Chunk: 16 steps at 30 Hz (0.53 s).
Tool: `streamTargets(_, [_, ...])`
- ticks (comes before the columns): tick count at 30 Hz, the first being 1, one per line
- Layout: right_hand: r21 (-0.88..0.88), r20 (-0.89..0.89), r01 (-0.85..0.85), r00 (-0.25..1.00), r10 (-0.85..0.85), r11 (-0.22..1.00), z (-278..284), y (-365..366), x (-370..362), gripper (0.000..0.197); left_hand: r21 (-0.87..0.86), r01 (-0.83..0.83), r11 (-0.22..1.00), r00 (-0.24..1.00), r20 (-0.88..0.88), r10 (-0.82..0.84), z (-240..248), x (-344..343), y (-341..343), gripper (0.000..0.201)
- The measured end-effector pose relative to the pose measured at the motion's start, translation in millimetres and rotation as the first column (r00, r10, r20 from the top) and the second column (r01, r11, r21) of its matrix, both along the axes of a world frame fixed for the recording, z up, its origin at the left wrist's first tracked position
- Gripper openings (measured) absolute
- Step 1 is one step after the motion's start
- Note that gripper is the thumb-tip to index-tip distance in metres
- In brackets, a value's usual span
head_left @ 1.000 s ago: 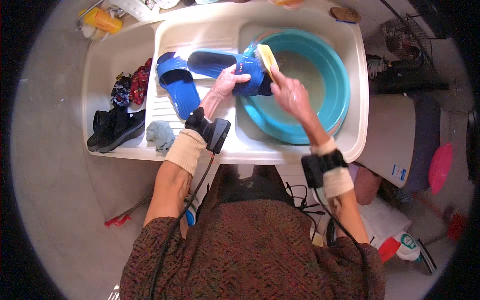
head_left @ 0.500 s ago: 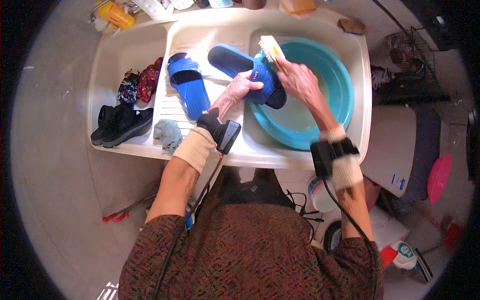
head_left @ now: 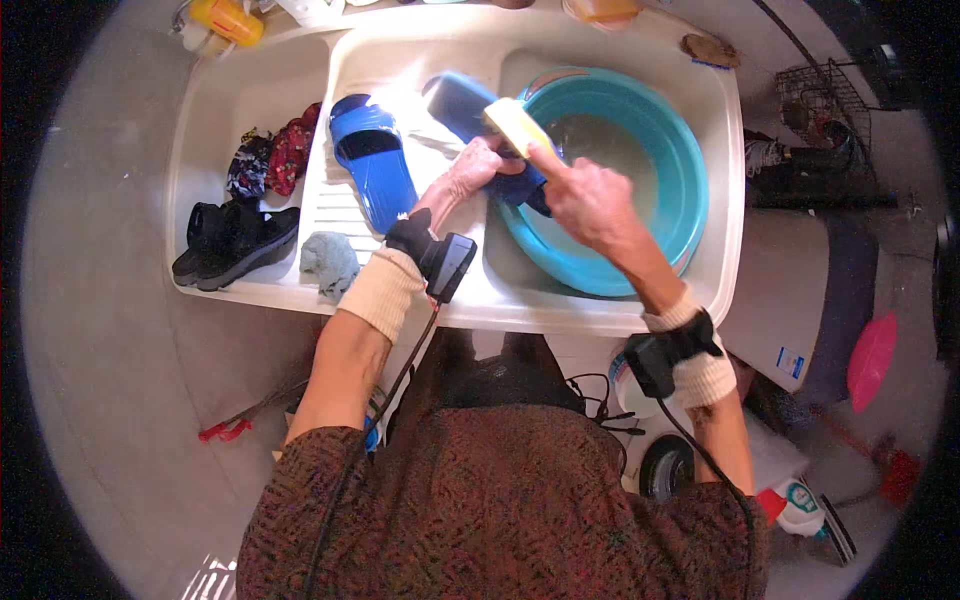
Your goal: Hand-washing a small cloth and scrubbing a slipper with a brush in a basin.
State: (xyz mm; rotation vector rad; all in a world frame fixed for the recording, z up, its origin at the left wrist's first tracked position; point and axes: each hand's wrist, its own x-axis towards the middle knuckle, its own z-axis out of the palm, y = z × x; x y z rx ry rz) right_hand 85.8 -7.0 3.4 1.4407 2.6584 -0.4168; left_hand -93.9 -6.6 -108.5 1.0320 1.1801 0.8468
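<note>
My left hand [head_left: 470, 168] is closed around the middle of a blue slide sandal [head_left: 461, 103], holding it over the left rim of a turquoise basin [head_left: 690, 200]. In my right hand [head_left: 592, 200] is a scrub brush [head_left: 522, 126] with a pale yellow back, gripped by its handle. The brush head lies over the sandal's strap; its bristles and part of the strap are hidden. The other blue slide sandal [head_left: 376, 170] rests on the ribbed drainboard to the left. Cloudy water [head_left: 630, 225] shows inside the basin.
A white double sink [head_left: 560, 318] holds the basin. Its left bowl contains black shoes [head_left: 235, 245] and dark and red patterned cloth [head_left: 288, 158]. A grey-blue rag [head_left: 329, 264] lies at the front edge. A brown brush [head_left: 710, 50] sits at the back right corner, bottles along the back.
My right hand has brought the brush from the sandal's far edge down and left, across its strap. The sandal has tilted slightly in my left hand.
</note>
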Motion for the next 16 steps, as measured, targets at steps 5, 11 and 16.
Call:
streamTargets(5, [0.004,-0.037,0.006,0.999,-0.006,1.0,-31,63,17,0.023,-0.036,0.082,0.996,0.977,0.202,-0.073,4,3,1,0.034])
streamTargets(11, [-0.128,-0.004,0.405,0.912,-0.409,0.905,-175,68,153,0.036,-0.119,0.189,0.975,0.979,0.103,-0.178,29,-13,5,0.035])
streamTargets(16, [-0.421,-0.264,0.188,0.911,-0.318,0.887,-191,20,99,0.06,-0.145,0.07,0.987,0.994,0.092,-0.057,41,-25,10,0.034])
